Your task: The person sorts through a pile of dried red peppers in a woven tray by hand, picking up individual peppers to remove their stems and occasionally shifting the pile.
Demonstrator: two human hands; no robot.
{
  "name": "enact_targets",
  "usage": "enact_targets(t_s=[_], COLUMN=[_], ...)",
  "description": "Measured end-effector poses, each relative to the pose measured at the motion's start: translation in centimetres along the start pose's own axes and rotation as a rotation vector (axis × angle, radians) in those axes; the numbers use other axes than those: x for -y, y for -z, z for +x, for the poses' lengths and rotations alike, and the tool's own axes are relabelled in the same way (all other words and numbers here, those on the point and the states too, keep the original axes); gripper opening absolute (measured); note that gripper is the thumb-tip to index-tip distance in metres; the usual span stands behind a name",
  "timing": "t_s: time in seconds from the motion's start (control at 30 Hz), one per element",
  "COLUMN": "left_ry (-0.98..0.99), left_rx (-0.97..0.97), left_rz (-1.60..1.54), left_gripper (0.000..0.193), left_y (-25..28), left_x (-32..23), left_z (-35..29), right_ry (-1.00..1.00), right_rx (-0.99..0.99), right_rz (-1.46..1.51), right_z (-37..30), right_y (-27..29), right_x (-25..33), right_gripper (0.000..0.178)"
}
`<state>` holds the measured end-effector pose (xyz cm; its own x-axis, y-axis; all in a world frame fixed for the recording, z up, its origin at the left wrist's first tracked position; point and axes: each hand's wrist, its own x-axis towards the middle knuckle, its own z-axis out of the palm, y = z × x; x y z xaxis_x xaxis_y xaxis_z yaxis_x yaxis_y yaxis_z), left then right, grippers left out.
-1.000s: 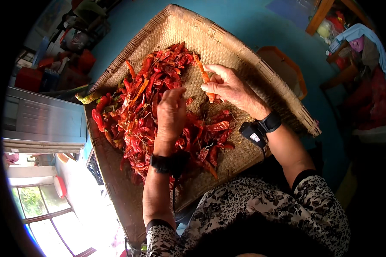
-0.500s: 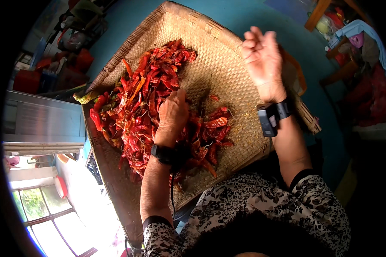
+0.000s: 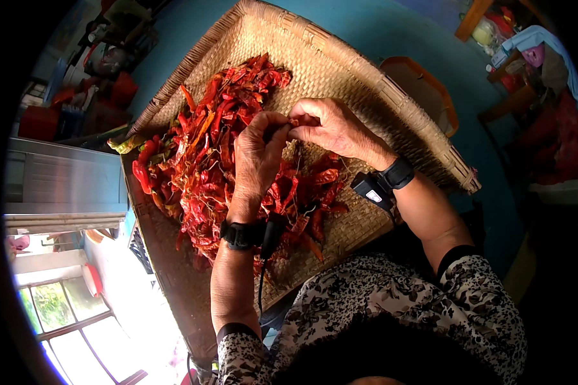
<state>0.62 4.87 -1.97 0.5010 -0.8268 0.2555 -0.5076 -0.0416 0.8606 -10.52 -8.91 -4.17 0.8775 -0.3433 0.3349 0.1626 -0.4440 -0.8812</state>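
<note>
Both hands meet above the middle of the large flat woven bamboo winnowing tray; the left hand and the right hand are each pinched on opposite ends of one small dried red chilli pod, fingertips nearly touching; neither hand is released, and both grips are fingertip grips rather than full clenches.

The held pod sits clear of the tray surface, just above the heap of dried red chillies that covers the left and central part of the tray; a smaller scatter of pods lies near the wrists.

Risks, as judged from this position:
- The pod looks dry and brittle; a pull from both ends is likely to snap it unevenly, sending seeds or fragments over the tray or onto the patterned black-and-white blouse.
- The pinch is narrow; a slip would drop the pod back into the heap, where it would be lost among like pods.
- Chilli dust on bare fingers could irritate if a hand touches the face.
- A black wrist strap with a dangling cable hangs near loose pods and could snag them.
- The tray overhangs toward the lap, and the heap's weight sits to the left; a knock from a forearm could tip it.
</note>
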Motion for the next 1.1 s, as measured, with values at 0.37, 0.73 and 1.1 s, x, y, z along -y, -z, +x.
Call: enact_targets(t_s=[0.37, 0.73, 1.1], left_ry=[0.045, 0.126, 0.099], left_rx=[0.205, 0.131, -0.031], left_rz=[0.658, 0.536, 0.331], left_gripper=[0.032, 0.013, 0.029], left_y=[-1.2, -1.7, -0.5], left_x=[1.5, 2.4, 0.6], left_z=[-0.4, -0.4, -0.2], right_ry=[0.031, 0.038, -0.043], right_rx=[-0.586, 0.006, -0.214], right_rz=[1.179, -0.243, -0.051], right_z=[1.3, 0.1, 2.0], right_y=[5.0, 1.2, 2.0], right_x=[-1.0, -1.8, -1.5], right_gripper=[0.016, 0.022, 0.020])
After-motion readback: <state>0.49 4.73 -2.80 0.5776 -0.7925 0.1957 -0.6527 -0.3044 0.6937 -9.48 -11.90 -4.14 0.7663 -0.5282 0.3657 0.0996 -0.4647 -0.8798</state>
